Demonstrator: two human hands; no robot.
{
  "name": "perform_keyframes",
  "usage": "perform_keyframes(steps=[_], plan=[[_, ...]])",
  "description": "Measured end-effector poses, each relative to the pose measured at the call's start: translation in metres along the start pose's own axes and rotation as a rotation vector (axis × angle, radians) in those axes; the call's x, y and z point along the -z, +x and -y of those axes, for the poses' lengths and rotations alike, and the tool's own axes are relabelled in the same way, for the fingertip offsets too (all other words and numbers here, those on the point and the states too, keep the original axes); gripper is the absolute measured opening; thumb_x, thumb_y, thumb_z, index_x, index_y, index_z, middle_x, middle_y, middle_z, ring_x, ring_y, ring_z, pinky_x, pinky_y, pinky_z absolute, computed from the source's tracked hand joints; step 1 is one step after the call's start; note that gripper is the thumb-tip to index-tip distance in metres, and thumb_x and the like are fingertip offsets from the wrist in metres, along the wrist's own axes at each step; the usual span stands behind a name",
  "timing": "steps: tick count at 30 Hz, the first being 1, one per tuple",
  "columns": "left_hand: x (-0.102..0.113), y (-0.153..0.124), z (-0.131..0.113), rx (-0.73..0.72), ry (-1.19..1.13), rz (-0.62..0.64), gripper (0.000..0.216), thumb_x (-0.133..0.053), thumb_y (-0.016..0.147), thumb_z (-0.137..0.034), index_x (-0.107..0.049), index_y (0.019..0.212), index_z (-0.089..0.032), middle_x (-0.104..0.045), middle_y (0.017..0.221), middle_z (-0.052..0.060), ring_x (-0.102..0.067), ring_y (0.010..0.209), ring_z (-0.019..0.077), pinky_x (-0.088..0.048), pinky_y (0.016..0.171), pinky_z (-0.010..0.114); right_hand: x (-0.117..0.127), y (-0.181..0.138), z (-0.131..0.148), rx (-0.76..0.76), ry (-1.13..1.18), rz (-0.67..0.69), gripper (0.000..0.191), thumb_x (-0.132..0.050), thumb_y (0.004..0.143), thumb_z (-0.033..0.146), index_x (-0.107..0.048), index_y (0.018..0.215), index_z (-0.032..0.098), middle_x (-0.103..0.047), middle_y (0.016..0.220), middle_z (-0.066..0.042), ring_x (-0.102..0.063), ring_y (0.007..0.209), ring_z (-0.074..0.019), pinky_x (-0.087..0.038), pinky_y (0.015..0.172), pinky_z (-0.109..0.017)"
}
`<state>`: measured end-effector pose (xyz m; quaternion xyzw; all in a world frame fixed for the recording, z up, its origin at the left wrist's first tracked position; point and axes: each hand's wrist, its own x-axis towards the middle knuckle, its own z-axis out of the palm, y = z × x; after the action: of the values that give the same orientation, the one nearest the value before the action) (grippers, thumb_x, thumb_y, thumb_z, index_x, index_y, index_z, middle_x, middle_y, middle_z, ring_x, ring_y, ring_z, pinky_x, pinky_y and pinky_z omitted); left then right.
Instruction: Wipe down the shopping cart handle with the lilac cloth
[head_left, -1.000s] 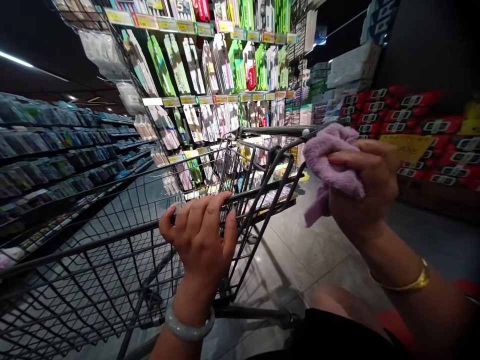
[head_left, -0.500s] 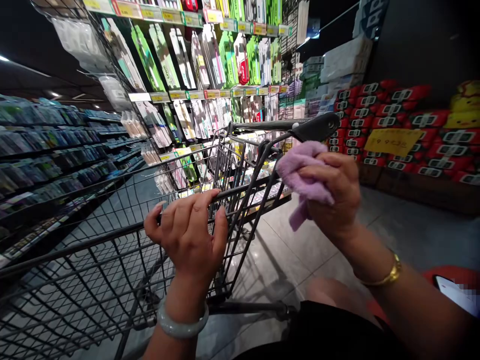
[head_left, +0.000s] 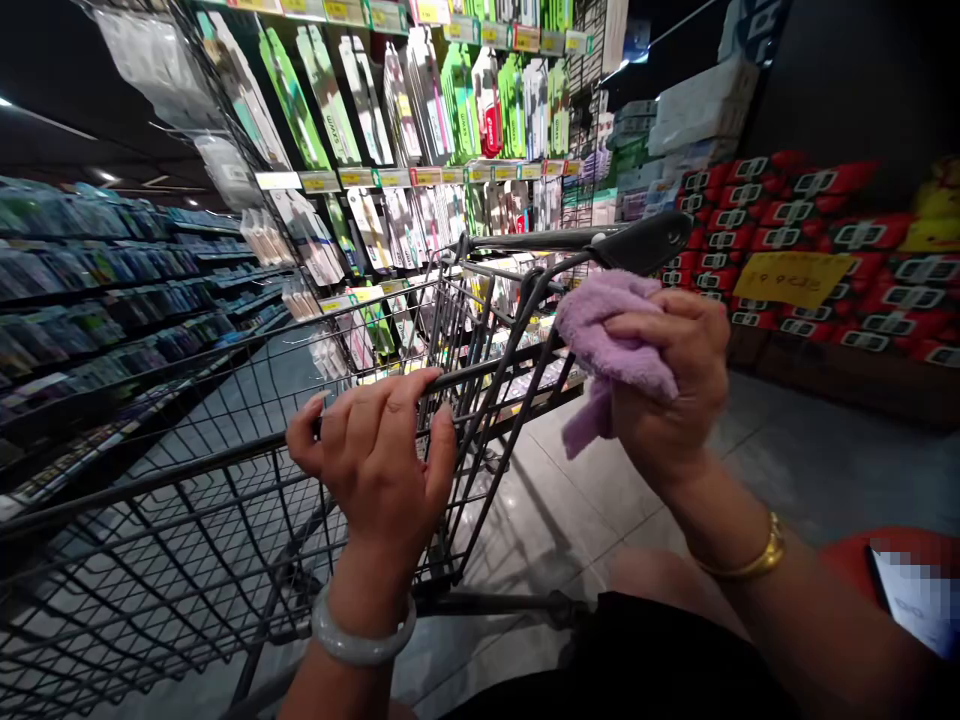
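Observation:
A dark metal shopping cart (head_left: 187, 490) stretches across the left and middle of the view. My left hand (head_left: 379, 450), with a pale bangle at the wrist, is curled over the cart's top side rail. Bunched in my right hand (head_left: 671, 390) is a purple cloth (head_left: 611, 335), one end hanging below the fist. The cloth is in front of the cart's corner frame, just under the black handle end (head_left: 645, 245). Whether it touches the frame I cannot tell.
Behind the cart stands a rack of packaged toothbrushes (head_left: 465, 110). Long shelves (head_left: 112, 300) run along the left aisle. Red packs (head_left: 780, 210) are stacked at the right, with a yellow sign (head_left: 795, 278). A phone (head_left: 911, 600) lies on something red at lower right.
My right hand has shifted slightly with the purple cloth, whose folds and hanging end have changed shape. My left hand stays on the rail. The view has moved a little.

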<state>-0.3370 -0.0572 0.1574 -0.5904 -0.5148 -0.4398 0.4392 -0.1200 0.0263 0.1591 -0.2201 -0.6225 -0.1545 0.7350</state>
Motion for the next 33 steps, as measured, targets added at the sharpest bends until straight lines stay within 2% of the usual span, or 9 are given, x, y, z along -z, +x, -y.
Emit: perform_keyframes(steps=[2,7,9,12,14,21,24,29,33], plan=[[0.000,0.000,0.000,-0.001,0.004,0.005,0.031,-0.065,0.087,-0.032,-0.066,0.117,-0.024,-0.071,0.104,0.008,-0.061,0.102,0.0273,-0.030,0.107,0.053,0.000,-0.002,0.003,-0.010,-0.003,0.013,0.017,-0.065,0.086,0.019,-0.067,0.101,0.027,-0.055,0.105,-0.003,-0.057,0.109,-0.0180,-0.049,0.100,-0.042],[0.000,0.000,0.001,0.002,-0.001,-0.002,0.030,-0.065,0.087,-0.033,-0.066,0.115,-0.024,-0.071,0.104,0.007,-0.061,0.101,0.0270,-0.030,0.107,0.053,0.003,-0.031,0.008,0.043,0.056,0.216,0.021,-0.067,0.084,0.019,-0.068,0.103,0.028,-0.053,0.104,-0.004,-0.056,0.100,-0.0180,-0.052,0.088,-0.040],[0.000,0.001,0.000,0.010,-0.007,-0.010,0.027,-0.064,0.087,-0.033,-0.067,0.113,-0.024,-0.071,0.102,0.007,-0.062,0.099,0.0265,-0.030,0.106,0.053,0.004,-0.031,0.006,0.028,0.066,0.201,0.019,-0.067,0.084,0.023,-0.068,0.103,0.028,-0.054,0.105,-0.004,-0.056,0.102,-0.0186,-0.052,0.090,-0.041],[0.000,0.003,-0.002,0.030,-0.013,-0.021,0.023,-0.062,0.089,-0.033,-0.067,0.109,-0.025,-0.071,0.100,0.006,-0.061,0.097,0.0259,-0.029,0.106,0.053,0.004,-0.019,0.005,-0.053,0.021,0.098,0.015,-0.065,0.086,0.025,-0.067,0.101,0.029,-0.054,0.109,-0.004,-0.057,0.108,-0.0189,-0.050,0.097,-0.042],[0.000,0.004,-0.003,0.041,-0.016,-0.017,0.023,-0.063,0.088,-0.034,-0.067,0.108,-0.025,-0.071,0.099,0.006,-0.060,0.096,0.0261,-0.030,0.105,0.054,0.002,-0.017,0.009,-0.080,0.018,0.103,0.018,-0.065,0.086,0.024,-0.066,0.103,0.029,-0.053,0.111,-0.003,-0.055,0.111,-0.0188,-0.049,0.099,-0.042],[-0.004,0.005,-0.008,0.066,-0.021,-0.041,0.021,-0.065,0.085,-0.036,-0.067,0.103,-0.026,-0.069,0.092,0.006,-0.057,0.091,0.0268,-0.031,0.098,0.055,0.002,-0.074,0.023,-0.077,0.144,0.349,0.025,-0.066,0.084,0.021,-0.065,0.108,0.029,-0.050,0.110,-0.003,-0.051,0.103,-0.0177,-0.051,0.088,-0.038],[-0.004,0.006,-0.008,0.064,-0.010,-0.037,0.020,-0.065,0.084,-0.036,-0.067,0.102,-0.027,-0.069,0.091,0.005,-0.056,0.089,0.0265,-0.032,0.097,0.055,0.006,-0.075,0.020,-0.060,0.202,0.397,0.023,-0.066,0.083,0.025,-0.065,0.106,0.029,-0.051,0.107,-0.003,-0.052,0.101,-0.0181,-0.050,0.087,-0.038],[-0.001,0.007,-0.009,0.039,0.046,-0.005,0.024,-0.064,0.085,-0.038,-0.066,0.105,-0.027,-0.070,0.093,0.006,-0.056,0.089,0.0274,-0.034,0.095,0.056,0.010,-0.063,0.024,-0.252,0.210,0.287,0.034,-0.067,0.078,0.017,-0.064,0.108,0.031,-0.051,0.114,-0.003,-0.051,0.111,-0.0195,-0.049,0.095,-0.039],[-0.004,0.004,-0.009,0.108,0.008,0.033,0.030,-0.065,0.083,-0.044,-0.066,0.107,-0.026,-0.067,0.095,0.006,-0.054,0.098,0.0303,-0.028,0.103,0.060,0.009,-0.084,0.035,-0.327,0.300,0.422,0.045,-0.059,0.071,0.009,-0.063,0.112,0.029,-0.049,0.117,-0.004,-0.051,0.111,-0.0194,-0.052,0.094,-0.038]])
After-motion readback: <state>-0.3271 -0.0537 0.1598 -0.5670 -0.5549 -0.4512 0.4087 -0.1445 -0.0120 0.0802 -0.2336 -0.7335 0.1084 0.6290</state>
